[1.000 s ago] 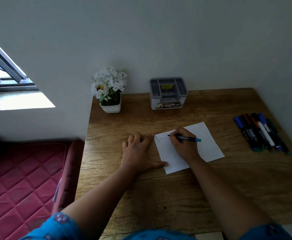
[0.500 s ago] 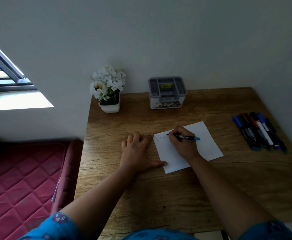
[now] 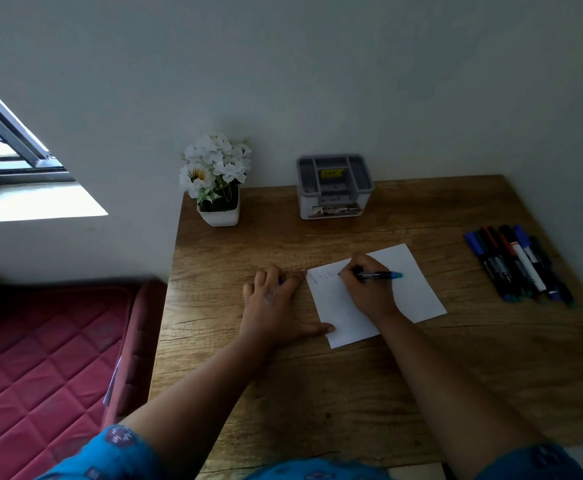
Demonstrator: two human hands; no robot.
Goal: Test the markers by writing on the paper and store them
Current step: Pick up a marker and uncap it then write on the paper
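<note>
Head view: right hand [image 3: 369,289] pens unreadable scrawl on paper [image 3: 418,289].

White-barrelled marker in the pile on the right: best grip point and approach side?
Pinch the white-barrelled marker at mid-barrel, from above, fingers across its width. It lies flat on the table, packed among the other markers on both sides, so a side approach is likely blocked. The right hand is nearer but busy writing with a marker.

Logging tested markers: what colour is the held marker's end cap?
Light blue end cap, head view.
</note>
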